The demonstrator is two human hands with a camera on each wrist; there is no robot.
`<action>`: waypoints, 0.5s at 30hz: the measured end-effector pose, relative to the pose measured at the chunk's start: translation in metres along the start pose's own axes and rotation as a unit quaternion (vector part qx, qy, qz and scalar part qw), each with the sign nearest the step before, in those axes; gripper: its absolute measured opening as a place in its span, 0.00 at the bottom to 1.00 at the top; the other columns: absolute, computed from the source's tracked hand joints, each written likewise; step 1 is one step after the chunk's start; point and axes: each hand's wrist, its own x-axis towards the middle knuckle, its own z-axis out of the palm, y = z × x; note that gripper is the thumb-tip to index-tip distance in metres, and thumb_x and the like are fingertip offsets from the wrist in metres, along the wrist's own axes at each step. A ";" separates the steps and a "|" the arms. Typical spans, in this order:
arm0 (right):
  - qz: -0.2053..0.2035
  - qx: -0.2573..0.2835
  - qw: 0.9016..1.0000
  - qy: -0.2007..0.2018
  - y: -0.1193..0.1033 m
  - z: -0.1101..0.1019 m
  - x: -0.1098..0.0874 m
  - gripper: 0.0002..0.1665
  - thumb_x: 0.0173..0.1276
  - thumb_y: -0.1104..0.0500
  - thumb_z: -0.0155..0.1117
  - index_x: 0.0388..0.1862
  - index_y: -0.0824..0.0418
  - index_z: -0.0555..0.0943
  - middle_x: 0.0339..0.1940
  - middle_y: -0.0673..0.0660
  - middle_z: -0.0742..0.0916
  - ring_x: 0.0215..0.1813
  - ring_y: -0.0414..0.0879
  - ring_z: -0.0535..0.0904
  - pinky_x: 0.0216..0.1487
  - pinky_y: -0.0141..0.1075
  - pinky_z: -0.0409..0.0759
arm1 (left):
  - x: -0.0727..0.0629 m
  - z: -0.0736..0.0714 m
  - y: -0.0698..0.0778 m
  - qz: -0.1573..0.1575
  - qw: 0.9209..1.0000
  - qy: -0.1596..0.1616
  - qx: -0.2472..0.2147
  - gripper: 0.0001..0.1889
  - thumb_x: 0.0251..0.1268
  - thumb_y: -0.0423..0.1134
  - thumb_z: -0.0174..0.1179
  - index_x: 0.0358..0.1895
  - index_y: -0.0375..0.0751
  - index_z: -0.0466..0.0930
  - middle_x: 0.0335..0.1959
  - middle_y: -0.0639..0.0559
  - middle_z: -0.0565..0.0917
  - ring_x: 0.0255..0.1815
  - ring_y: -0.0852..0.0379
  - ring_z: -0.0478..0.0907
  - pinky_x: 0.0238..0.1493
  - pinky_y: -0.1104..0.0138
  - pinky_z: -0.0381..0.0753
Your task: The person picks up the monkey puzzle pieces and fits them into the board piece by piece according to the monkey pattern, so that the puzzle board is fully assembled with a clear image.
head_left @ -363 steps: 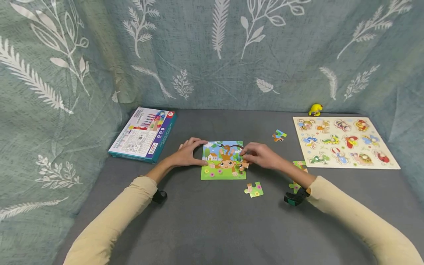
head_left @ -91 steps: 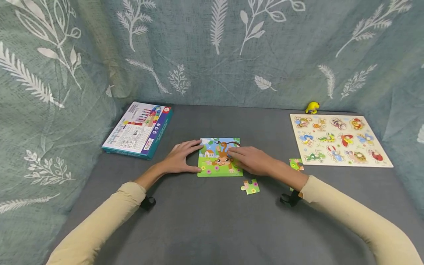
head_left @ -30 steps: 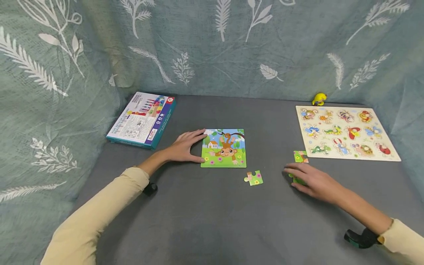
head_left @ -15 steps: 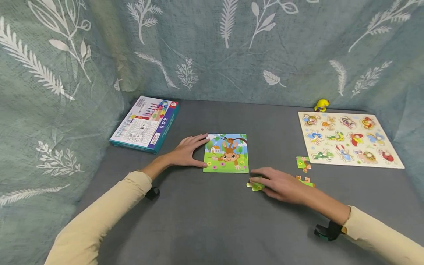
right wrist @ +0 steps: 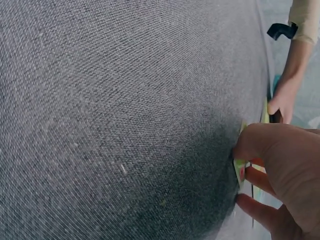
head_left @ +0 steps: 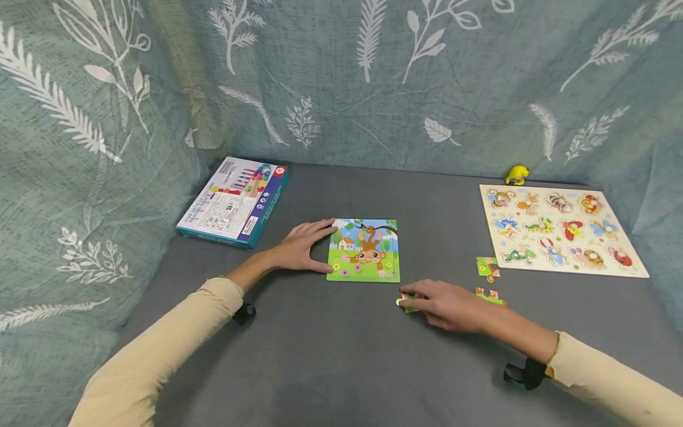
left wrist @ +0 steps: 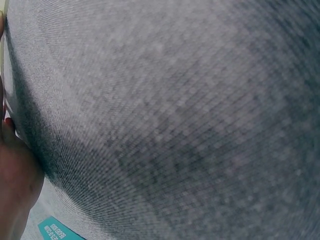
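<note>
In the head view a square monkey jigsaw puzzle (head_left: 363,252) lies flat on the dark table. My left hand (head_left: 301,246) rests at its left side, thumb and fingertips spread along the edge and touching it. Just below the puzzle's lower right corner, my right hand (head_left: 448,303) pinches a green puzzle piece (head_left: 408,309), mostly hidden under the fingers. In the right wrist view the thumb and fingers close around that piece (right wrist: 240,172). Two further pieces lie to the right: one green with brown (head_left: 485,266), another (head_left: 488,295) partly behind the right hand.
A pale insect peg board (head_left: 565,231) lies at the right, with a small yellow toy (head_left: 517,175) behind it. A flat box (head_left: 232,201) sits at the back left. A leaf-patterned curtain (head_left: 363,89) closes off the back.
The right hand left the puzzle's right side, reached toward the right-hand pieces, then came back to the piece below the puzzle. The piece at the back right is gone from there. Left hand stays.
</note>
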 end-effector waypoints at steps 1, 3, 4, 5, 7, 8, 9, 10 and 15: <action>-0.001 -0.003 1.000 -0.002 0.000 -0.001 0.001 0.29 0.58 0.67 0.69 0.61 0.56 0.79 0.61 0.59 0.80 0.56 0.50 0.79 0.48 0.41 0.81 | 0.000 0.000 0.000 0.001 1.000 0.001 0.000 0.50 0.54 0.59 0.68 0.77 0.49 0.53 0.80 0.49 0.48 0.80 0.44 0.46 0.73 0.42 0.44; 0.001 -0.010 1.000 -0.009 0.000 -0.003 0.002 0.30 0.58 0.68 0.69 0.61 0.55 0.79 0.60 0.58 0.81 0.55 0.49 0.79 0.43 0.38 0.81 | -0.001 0.000 -0.001 0.005 1.000 0.004 0.000 0.50 0.54 0.58 0.68 0.77 0.49 0.53 0.80 0.48 0.48 0.80 0.44 0.46 0.73 0.42 0.44; 0.001 -0.014 1.000 -0.013 0.000 -0.004 0.002 0.30 0.59 0.68 0.69 0.61 0.54 0.79 0.60 0.57 0.81 0.54 0.48 0.79 0.40 0.36 0.81 | -0.001 -0.001 -0.001 0.004 1.000 0.004 -0.001 0.50 0.54 0.57 0.68 0.77 0.49 0.53 0.80 0.48 0.48 0.80 0.44 0.46 0.73 0.42 0.44; 0.000 -0.017 1.000 -0.015 0.000 -0.005 0.003 0.29 0.59 0.67 0.69 0.61 0.54 0.80 0.59 0.57 0.81 0.52 0.47 0.79 0.37 0.34 0.80 | -0.001 -0.001 0.000 0.005 1.000 0.004 -0.001 0.50 0.54 0.57 0.68 0.77 0.48 0.53 0.80 0.48 0.48 0.80 0.44 0.46 0.73 0.42 0.44; -0.006 -0.019 1.000 -0.011 -0.001 -0.007 0.004 0.29 0.58 0.67 0.69 0.60 0.55 0.80 0.57 0.57 0.81 0.48 0.45 0.78 0.33 0.31 0.77 | -0.002 -0.002 0.000 0.003 1.000 0.005 -0.002 0.50 0.54 0.57 0.69 0.77 0.48 0.53 0.80 0.48 0.49 0.80 0.43 0.46 0.73 0.42 0.44; -0.010 -0.019 1.000 -0.010 -0.002 -0.007 0.005 0.28 0.58 0.67 0.68 0.60 0.55 0.81 0.57 0.57 0.81 0.46 0.45 0.78 0.32 0.30 0.76 | -0.002 -0.002 0.000 0.002 1.000 0.004 -0.002 0.50 0.54 0.57 0.69 0.77 0.48 0.53 0.80 0.48 0.49 0.79 0.43 0.46 0.73 0.42 0.44; -0.015 -0.018 1.000 -0.008 -0.002 -0.007 0.006 0.28 0.58 0.67 0.68 0.59 0.57 0.81 0.56 0.57 0.81 0.45 0.45 0.77 0.32 0.30 0.76 | -0.002 -0.002 0.000 -0.001 1.000 0.002 -0.002 0.50 0.54 0.57 0.68 0.77 0.48 0.53 0.80 0.48 0.49 0.80 0.44 0.46 0.74 0.42 0.44; -0.020 -0.018 1.000 -0.006 -0.002 -0.007 0.006 0.27 0.58 0.67 0.68 0.59 0.58 0.81 0.56 0.57 0.81 0.44 0.45 0.76 0.33 0.30 0.76 | -0.003 -0.002 0.001 -0.002 1.000 0.001 -0.001 0.50 0.54 0.58 0.68 0.77 0.49 0.53 0.80 0.49 0.49 0.80 0.44 0.46 0.74 0.43 0.44; -0.027 -0.028 0.999 -0.007 -0.002 -0.006 0.006 0.26 0.58 0.64 0.68 0.58 0.60 0.81 0.56 0.56 0.83 0.43 0.44 0.74 0.35 0.30 0.76 | -0.001 -0.002 0.002 0.004 1.000 0.003 0.003 0.50 0.54 0.58 0.68 0.77 0.49 0.53 0.80 0.49 0.49 0.80 0.44 0.47 0.74 0.43 0.44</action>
